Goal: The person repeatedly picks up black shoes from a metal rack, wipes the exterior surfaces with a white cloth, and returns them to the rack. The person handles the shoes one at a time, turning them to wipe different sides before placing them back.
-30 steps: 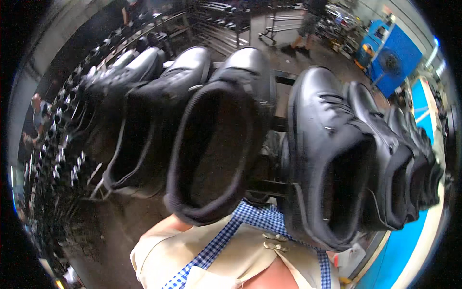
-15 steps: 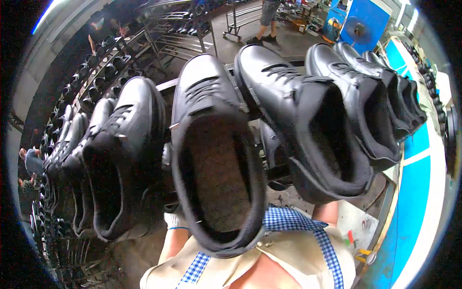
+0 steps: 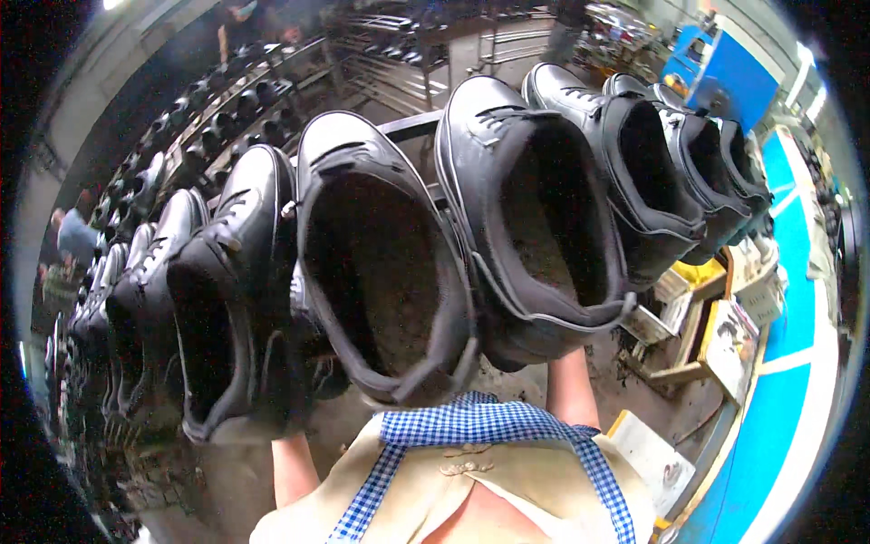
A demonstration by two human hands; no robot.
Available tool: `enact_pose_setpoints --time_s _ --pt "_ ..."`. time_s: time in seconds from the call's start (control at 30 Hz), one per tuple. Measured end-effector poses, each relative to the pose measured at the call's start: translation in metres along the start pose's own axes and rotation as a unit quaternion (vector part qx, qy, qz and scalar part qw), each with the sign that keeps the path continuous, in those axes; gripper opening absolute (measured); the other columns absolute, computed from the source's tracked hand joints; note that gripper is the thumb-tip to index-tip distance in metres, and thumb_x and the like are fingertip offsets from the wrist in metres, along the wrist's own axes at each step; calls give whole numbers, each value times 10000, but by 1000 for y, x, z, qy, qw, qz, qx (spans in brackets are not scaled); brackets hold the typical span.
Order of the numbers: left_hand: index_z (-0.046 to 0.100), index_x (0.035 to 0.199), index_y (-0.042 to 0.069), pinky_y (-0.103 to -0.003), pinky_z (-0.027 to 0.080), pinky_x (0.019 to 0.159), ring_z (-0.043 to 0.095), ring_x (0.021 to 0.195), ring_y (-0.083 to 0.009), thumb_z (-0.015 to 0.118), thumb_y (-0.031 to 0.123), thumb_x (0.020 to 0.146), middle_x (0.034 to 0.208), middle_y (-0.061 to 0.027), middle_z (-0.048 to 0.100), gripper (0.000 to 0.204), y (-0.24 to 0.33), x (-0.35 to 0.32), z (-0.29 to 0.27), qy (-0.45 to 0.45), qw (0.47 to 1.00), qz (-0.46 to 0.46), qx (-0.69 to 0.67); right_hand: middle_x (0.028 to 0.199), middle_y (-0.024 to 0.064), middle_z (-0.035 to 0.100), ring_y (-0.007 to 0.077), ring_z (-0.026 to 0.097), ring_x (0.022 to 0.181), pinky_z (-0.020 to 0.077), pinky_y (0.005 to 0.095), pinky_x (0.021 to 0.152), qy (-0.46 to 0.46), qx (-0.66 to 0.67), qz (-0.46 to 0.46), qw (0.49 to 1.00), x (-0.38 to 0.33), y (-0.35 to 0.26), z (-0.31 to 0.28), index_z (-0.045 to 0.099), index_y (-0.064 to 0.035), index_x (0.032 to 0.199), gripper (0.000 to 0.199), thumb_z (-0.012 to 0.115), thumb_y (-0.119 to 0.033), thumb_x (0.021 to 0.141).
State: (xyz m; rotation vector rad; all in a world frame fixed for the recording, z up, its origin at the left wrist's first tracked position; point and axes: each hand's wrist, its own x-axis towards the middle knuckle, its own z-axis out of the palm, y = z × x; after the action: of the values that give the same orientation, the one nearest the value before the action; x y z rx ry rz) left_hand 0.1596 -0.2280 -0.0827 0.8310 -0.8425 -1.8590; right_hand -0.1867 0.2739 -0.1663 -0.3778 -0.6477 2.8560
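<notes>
"Where is the middle shoe (image 3: 385, 272)?"

"Right in front of the person, toe pointing away, its wide dark opening toward the wearer. The right-hand shoe (image 3: 544, 218) is just beside it, and more black shoes (image 3: 213, 308) line up to the left. A dark bar (image 3: 417, 124) shows between the two central toes (the rest of the support is hidden)."

"And the hands?"

"Out of sight behind the shoes. The left forearm (image 3: 294, 471) goes up under the left-hand row, the right forearm (image 3: 571, 390) under the right-hand shoe. Whether the hands are wide, narrow or holding anything, nobody can tell from here."

"What could go wrong?"

"A shoe might be knocked off or scuffed, since the row is packed tightly and the shoes block the wearer's view of both hands. A sleeve or the checked apron (image 3: 494, 422) could perhaps snag a heel, too."

"Anything further out?"

"White boxes (image 3: 757, 290) to the right, near a blue table (image 3: 779, 412), and a co-worker (image 3: 77, 234) far left (too blurred to read)."
</notes>
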Motion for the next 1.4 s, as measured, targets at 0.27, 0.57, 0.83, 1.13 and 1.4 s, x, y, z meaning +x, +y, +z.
enact_pose_setpoints --time_s 0.27,0.57,0.83,1.13,1.4 --pt "552 1210 -9 -387 400 988 527 1113 -274 517 412 868 1224 -117 565 543 27 45 -2 7 998 62 -19 1281 102 507 313 487 1115 371 465 954 -88 5 98 991 6 104 70 457 -95 1291 611 342 -566 918" --pt "558 1202 23 -435 414 975 535 1081 -314 480 341 860 1170 -143 588 474 17 62 -3 -12 991 85 -99 1308 107 494 331 475 1161 360 487 1006 -138 70 87 984 16 186 125 438 -94 1324 642 328 -579 918" --pt "387 1355 49 -457 375 1005 429 1234 -333 371 405 931 1373 -138 426 555 22 115 -33 -20 990 116 -80 1315 116 489 346 470 1176 360 503 1020 -53 13 94 994 -6 223 203 430 -80 1324 731 261 -649 898" --pt "427 1305 18 -426 345 1027 450 1201 -281 370 330 942 1345 -121 454 482 10 119 -10 54 989 135 32 1305 103 494 311 477 1165 359 456 1023 -147 103 118 977 100 313 148 435 -80 1315 729 277 -654 895" --pt "270 1438 93 -472 107 1127 199 1382 -261 241 510 922 1508 -63 230 665 -8 153 -65 30 950 230 208 1301 83 501 298 483 1162 368 430 1016 -122 108 130 978 131 374 153 437 -91 1316 697 340 -637 895"
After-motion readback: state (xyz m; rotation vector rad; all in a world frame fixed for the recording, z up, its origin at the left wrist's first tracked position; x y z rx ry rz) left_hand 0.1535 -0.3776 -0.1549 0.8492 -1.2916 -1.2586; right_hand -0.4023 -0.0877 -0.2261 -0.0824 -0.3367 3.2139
